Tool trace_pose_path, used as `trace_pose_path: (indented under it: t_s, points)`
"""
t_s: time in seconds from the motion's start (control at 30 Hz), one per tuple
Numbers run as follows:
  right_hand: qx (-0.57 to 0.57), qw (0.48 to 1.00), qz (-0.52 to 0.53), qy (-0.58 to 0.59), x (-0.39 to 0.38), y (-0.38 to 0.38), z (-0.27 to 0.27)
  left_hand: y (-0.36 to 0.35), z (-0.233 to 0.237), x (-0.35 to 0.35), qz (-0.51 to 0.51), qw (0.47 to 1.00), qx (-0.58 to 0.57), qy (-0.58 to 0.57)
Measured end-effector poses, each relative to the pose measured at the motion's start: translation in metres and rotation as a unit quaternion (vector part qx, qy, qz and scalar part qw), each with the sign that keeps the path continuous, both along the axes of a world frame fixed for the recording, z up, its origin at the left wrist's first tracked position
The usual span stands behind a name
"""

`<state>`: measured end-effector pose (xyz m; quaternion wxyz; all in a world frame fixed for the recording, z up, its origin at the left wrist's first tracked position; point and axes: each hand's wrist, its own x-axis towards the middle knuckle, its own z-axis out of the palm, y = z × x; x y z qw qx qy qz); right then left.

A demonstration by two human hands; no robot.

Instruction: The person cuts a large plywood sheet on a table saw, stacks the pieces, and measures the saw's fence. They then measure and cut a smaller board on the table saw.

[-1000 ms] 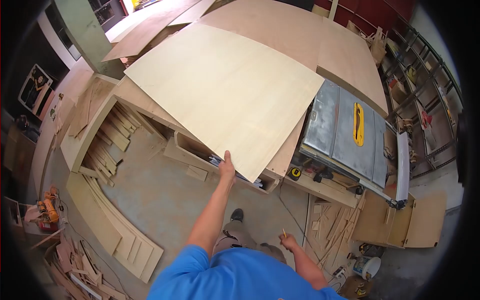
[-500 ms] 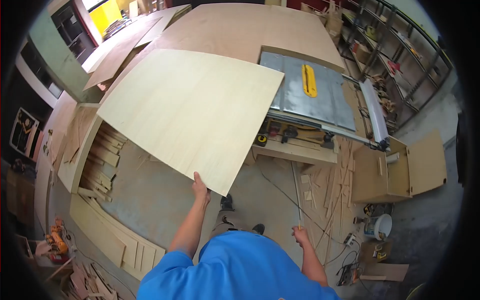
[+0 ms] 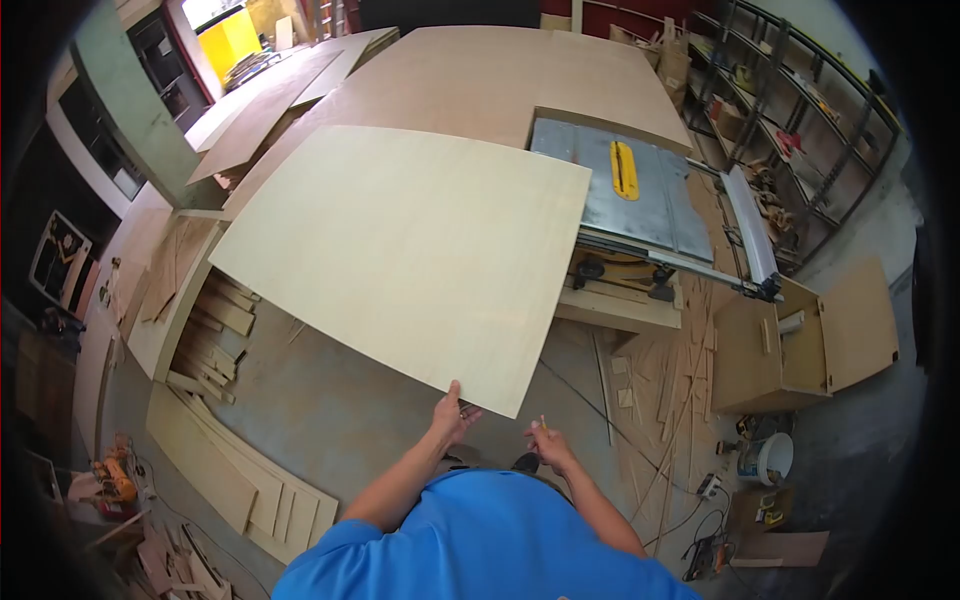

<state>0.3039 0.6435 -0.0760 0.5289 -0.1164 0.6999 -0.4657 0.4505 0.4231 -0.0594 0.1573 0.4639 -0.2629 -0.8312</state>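
Observation:
A large pale plywood sheet (image 3: 410,260) lies tilted across the work table (image 3: 480,75), its near edge jutting out toward me. My left hand (image 3: 452,415) grips that near edge close to the corner, thumb on top and fingers underneath. To the right of the corner, my right hand (image 3: 547,445) is closed around a small thin stick, perhaps a pencil, and is apart from the sheet. The sheet's right edge overlaps the left side of the grey table saw (image 3: 650,185), which has a yellow insert (image 3: 624,170).
Wood offcuts (image 3: 215,320) fill a shelf at the left, with curved panels (image 3: 240,480) below. An open cabinet (image 3: 770,350), a white bucket (image 3: 774,457), cables and scattered strips (image 3: 680,390) lie at the right. Metal shelving (image 3: 790,110) stands behind.
My left hand and the sheet's near corner have moved right and toward me. My right hand has moved left and up, closer to the corner. The view has shifted slightly.

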Motion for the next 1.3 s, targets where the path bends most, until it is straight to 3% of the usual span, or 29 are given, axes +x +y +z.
trace_pose_path:
  t_s: [0.13,0.27,0.37,0.6,0.87,0.93,1.03,1.13,1.3]
  points:
    - [-0.053,0.994,-0.098,-0.015,0.004,-0.033,0.030,-0.011,0.014,0.019,-0.070,0.997,0.005,0.014]
    - [-0.069,0.992,-0.075,0.069,0.007,-0.072,0.026,-0.035,0.008,0.042,-0.128,0.992,0.001,0.012]
    - [-0.056,0.987,-0.148,-0.019,0.015,-0.088,0.041,-0.071,0.016,0.065,-0.083,0.996,-0.010,0.006]
    - [-0.041,0.985,-0.168,0.010,0.030,-0.092,0.042,-0.187,0.012,0.121,0.050,0.998,-0.036,-0.004]
    - [0.073,0.971,-0.228,0.020,0.049,-0.094,0.038,-0.318,-0.001,0.169,0.165,0.982,-0.094,-0.013]
    - [0.064,0.971,-0.228,-0.027,0.047,-0.092,0.040,-0.344,-0.007,0.179,0.196,0.975,-0.107,-0.008]
    - [-0.044,0.956,-0.271,-0.101,0.061,-0.102,0.057,-0.370,-0.003,0.188,0.225,0.969,-0.104,-0.013]
    - [-0.122,0.895,-0.393,-0.174,0.069,-0.105,0.042,-0.400,-0.013,0.201,0.222,0.968,-0.118,-0.023]
    - [-0.149,0.883,-0.408,-0.178,0.086,-0.098,0.053,-0.423,-0.005,0.240,0.289,0.954,-0.069,-0.048]
